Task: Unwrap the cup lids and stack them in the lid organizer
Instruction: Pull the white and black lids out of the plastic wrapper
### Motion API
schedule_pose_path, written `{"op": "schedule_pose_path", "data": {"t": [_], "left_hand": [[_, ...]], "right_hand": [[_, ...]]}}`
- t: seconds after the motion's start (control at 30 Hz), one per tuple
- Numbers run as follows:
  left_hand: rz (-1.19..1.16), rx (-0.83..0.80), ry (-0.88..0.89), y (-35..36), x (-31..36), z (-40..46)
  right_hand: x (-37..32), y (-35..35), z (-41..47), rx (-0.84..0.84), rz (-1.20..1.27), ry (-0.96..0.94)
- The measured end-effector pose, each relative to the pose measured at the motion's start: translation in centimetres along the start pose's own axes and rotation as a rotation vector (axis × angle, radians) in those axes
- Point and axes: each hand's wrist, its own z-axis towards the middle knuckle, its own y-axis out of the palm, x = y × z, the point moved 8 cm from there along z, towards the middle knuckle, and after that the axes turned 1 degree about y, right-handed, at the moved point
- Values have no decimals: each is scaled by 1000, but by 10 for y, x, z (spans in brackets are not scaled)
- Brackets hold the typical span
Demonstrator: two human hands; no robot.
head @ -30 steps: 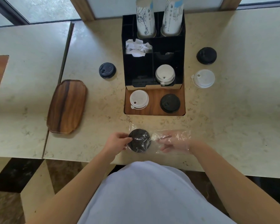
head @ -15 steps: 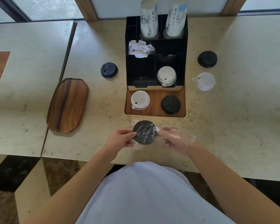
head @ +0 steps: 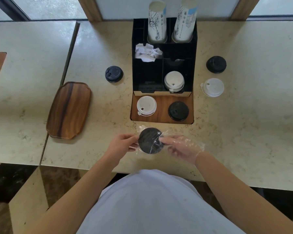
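A black cup lid [head: 149, 141] in clear plastic wrap is held just above the table's near edge. My left hand [head: 122, 143] pinches the wrap at the lid's left side. My right hand [head: 181, 146], in a thin clear glove, grips the lid's right edge. The black lid organizer [head: 147, 78] stands behind them, with a stack of white lids [head: 174, 81] in its right compartment. On its wooden front shelf [head: 161, 107] sit a white lid [head: 146, 105] and a black lid [head: 178, 110].
Loose lids lie on the table: black [head: 114, 73] left of the organizer, black [head: 216, 64] and white [head: 213, 87] to its right. Two paper cup stacks [head: 156, 22] and crumpled paper [head: 147, 52] sit in the organizer. A wooden tray [head: 69, 109] lies at left.
The wrapped black lid has been lifted and tilted toward the organizer, and my right hand has closed in from the loose wrap onto the lid's right edge.
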Motion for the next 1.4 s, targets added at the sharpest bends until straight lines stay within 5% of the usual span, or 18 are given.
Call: {"op": "schedule_pose_path", "data": {"t": [0.67, 0.93, 1.2, 1.4], "left_hand": [[-27, 208, 50, -77, -14, 21], [-109, 387, -42, -156, -44, 29], [-107, 453, -97, -209, -63, 42], [-130, 460, -101, -214, -64, 46]], "right_hand": [[-14, 24, 28, -85, -158, 136], [-38, 8, 32, 115, -60, 170], [-142, -2, 32, 133, -441, 26], [-218, -9, 53, 336, -804, -62]]}}
